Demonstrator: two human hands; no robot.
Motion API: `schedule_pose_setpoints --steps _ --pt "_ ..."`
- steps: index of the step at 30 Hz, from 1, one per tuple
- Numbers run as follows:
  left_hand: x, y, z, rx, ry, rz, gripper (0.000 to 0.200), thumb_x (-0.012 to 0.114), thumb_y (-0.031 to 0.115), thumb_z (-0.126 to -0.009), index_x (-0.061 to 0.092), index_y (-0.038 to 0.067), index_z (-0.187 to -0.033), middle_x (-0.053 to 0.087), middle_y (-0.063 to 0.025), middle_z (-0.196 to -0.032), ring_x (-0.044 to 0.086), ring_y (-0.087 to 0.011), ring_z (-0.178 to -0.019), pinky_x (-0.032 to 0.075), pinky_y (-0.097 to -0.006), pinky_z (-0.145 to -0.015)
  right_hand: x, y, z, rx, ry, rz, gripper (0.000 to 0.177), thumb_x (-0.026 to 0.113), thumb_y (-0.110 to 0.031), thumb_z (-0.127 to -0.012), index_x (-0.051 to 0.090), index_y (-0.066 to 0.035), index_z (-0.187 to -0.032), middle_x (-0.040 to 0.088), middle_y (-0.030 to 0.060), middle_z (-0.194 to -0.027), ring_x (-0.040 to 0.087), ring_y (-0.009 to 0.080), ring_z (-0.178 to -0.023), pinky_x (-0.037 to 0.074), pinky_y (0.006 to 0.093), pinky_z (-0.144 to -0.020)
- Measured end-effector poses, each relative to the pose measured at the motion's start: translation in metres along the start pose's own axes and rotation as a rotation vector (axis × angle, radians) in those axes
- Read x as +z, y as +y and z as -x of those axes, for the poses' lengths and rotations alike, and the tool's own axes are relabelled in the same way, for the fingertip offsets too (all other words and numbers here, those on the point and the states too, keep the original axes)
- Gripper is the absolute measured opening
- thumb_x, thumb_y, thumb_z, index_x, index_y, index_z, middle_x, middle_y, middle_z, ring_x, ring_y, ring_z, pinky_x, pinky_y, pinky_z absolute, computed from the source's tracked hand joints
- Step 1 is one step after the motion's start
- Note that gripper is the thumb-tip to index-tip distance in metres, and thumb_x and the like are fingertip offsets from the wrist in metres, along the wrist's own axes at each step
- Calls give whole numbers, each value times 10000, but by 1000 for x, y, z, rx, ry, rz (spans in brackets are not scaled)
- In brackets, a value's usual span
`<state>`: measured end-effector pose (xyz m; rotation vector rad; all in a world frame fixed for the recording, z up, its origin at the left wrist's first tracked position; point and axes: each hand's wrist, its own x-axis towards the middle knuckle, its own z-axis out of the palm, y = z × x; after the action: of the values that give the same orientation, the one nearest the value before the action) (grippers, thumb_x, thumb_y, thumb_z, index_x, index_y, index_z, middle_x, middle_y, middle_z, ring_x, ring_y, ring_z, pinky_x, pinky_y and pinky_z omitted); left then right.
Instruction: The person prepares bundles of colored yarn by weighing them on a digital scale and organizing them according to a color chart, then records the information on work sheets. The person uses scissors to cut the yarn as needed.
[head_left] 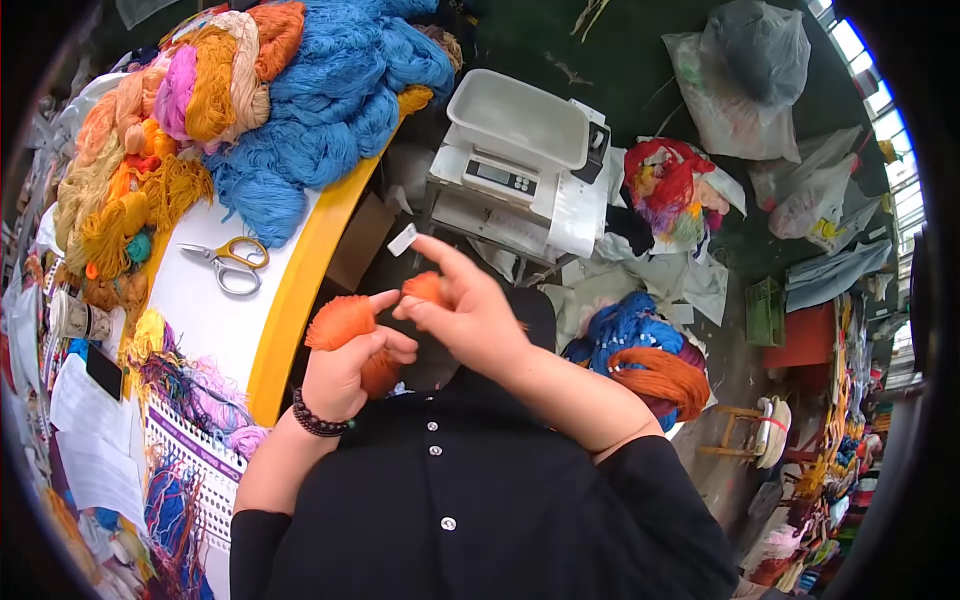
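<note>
My left hand (340, 378) is closed round a bundle of orange yarn (340, 322), which bulges out above and below the fingers. Close beside it, my right hand (470, 315) has its thumb and fingers curled on another orange part of the yarn (426, 288). A small white label (402, 240) sits at the tip of my raised right index finger. Both hands are in front of my chest, off the table's yellow edge (290, 320).
Scissors (235, 266) lie on the white table with heaped blue yarn (330, 100) and orange yarn hanks (120, 225). A scale with a tray (520, 120) stands ahead. Bags of yarn (675, 190) sit on the floor; blue and rust skeins (655, 365) are at my right.
</note>
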<state>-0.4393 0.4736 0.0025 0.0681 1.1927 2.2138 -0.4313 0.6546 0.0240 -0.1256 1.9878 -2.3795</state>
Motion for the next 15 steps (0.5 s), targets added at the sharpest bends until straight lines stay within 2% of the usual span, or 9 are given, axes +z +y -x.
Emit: schedule_pose_setpoints --steps 1,2,3,5,8,11,13,15 --pt "-2 -3 0 10 -68 17 467 457 33 -897 377 -44 -1351 653 -154 -987 637 -198 -858 492 -314 -818 6 -4 4 37 -22 34 637 577 -13 -881 236 12 -1419 612 55 -828 550 74 -679 458 245 -584" --pt "0 -5 1 5 -72 11 467 457 33 -897 377 -44 -1351 653 -154 -987 637 -198 -858 492 -314 -818 10 -5 7 91 -53 -41 646 578 -14 -880 224 15 -1420 596 51 -803 544 77 -654 454 245 -575" --pt "4 -7 2 28 -49 6 473 455 31 -901 368 -41 -1360 635 -140 -1038 630 -188 -873 489 -311 -828 13 -4 10 145 -85 -116 655 579 -15 -879 213 17 -1420 581 46 -778 538 80 -629 450 245 -567" --pt "15 -5 6 49 6 11 491 462 19 -905 355 -28 -1382 591 -98 -1138 610 -161 -910 477 -297 -849 16 -2 12 124 -88 -90 678 585 -12 -870 193 16 -1422 557 44 -744 529 89 -585 441 245 -542" --pt "14 -11 11 65 21 -25 508 489 14 -896 358 -16 -1386 599 -86 -1092 609 -144 -880 481 -285 -839 19 -4 14 147 -86 58 688 590 -9 -860 192 19 -1420 576 64 -787 532 96 -582 444 244 -533" --pt "10 -15 16 55 1 -45 521 513 18 -892 362 -7 -1389 600 -73 -1063 606 -124 -838 486 -264 -806 19 -1 15 154 -87 32 699 593 -1 -850 192 20 -1422 591 81 -853 538 104 -578 452 247 -535" --pt "8 -13 17 57 -22 -60 511 518 26 -894 372 -9 -1383 603 -65 -1038 600 -112 -798 491 -256 -774 17 -2 16 201 -109 -133 678 585 23 -830 236 13 -1412 612 111 -971 581 103 -620 490 243 -585" --pt "6 -9 18 59 -50 -76 501 523 34 -897 383 -11 -1376 606 -58 -1013 593 -101 -758 496 -248 -741 17 -1 16 197 -88 -169 689 588 25 -832 218 26 -1414 612 120 -984 591 108 -667 498 246 -617"
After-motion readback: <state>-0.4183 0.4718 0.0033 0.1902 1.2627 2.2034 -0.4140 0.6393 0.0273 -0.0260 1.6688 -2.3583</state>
